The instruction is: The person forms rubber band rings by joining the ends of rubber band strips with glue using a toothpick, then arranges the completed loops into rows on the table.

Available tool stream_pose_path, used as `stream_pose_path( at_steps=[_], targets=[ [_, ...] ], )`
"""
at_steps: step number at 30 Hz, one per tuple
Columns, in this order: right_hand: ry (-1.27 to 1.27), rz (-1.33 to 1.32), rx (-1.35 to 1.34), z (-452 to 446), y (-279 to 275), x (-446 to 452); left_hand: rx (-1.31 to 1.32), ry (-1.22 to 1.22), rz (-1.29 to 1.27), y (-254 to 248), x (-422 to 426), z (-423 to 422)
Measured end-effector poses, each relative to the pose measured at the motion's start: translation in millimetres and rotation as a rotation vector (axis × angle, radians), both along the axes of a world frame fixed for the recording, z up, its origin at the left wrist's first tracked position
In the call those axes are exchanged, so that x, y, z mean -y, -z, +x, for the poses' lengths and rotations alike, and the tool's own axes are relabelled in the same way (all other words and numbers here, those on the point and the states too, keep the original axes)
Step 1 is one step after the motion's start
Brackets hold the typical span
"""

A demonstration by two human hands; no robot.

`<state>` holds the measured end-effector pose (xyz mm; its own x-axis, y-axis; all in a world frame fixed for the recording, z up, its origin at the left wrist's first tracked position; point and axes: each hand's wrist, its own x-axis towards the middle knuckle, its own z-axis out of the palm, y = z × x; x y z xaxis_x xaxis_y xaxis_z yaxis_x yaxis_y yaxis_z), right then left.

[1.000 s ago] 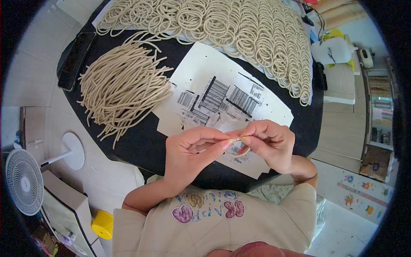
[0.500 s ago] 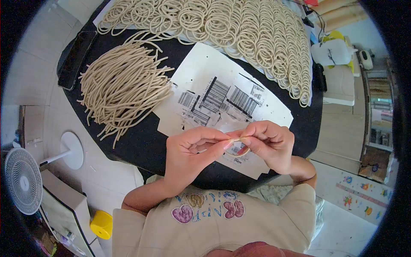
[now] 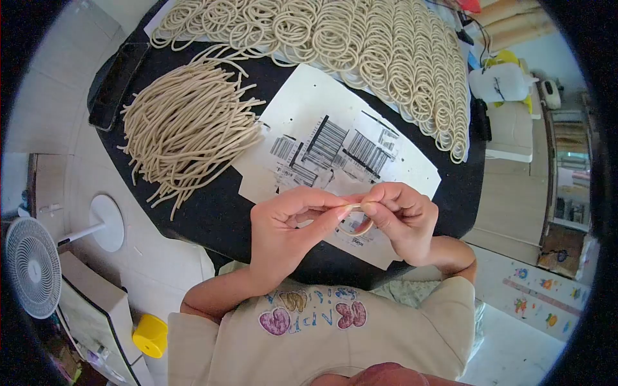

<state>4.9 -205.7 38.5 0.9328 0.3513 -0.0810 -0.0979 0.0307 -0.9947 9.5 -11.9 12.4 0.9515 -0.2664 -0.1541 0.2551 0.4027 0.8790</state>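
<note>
My left hand (image 3: 288, 226) and my right hand (image 3: 407, 224) meet in front of my chest, over the lower part of a white sheet with printed barcodes (image 3: 293, 103). Between them is a thin beige cord ring (image 3: 362, 233), its loop hanging below the fingers. Thumb and forefinger of each hand pinch it at the top, where the fingertips hide part of the cord. On the left lies a loose pile of straight beige cords (image 3: 187, 125). Many finished-looking rings of the same cord (image 3: 338, 38) overlap in rows along the far side.
The black tabletop (image 3: 450, 193) has a curved edge. A dark, narrow tray (image 3: 117, 87) lies at its left edge. White and yellow containers (image 3: 499, 82) stand at the right. On the floor side are a white fan (image 3: 33, 267) and a yellow stool-like object (image 3: 150, 336).
Both hands stay pinched on the cord ring. The right fingers have shifted slightly, and a little more of the loop shows between the hands. The piles are unchanged.
</note>
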Motion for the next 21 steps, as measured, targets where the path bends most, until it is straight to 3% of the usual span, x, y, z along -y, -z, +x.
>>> stream_pose_path(
  at_steps=[12,15,18,21],
  targets=[
    [0.010,-0.021,0.053,-2,-1,-2,0.052,-0.012,-0.048,4,3,-1],
    [0.027,-0.096,0.126,-5,-3,-2,0.058,0.014,-0.063,3,2,-1],
    [-0.058,-0.121,0.420,4,-7,4,0.112,0.051,-0.157,4,0,0],
    [0.036,-0.055,0.287,9,-17,1,0.175,0.095,-0.270,5,-2,2]
  ],
)
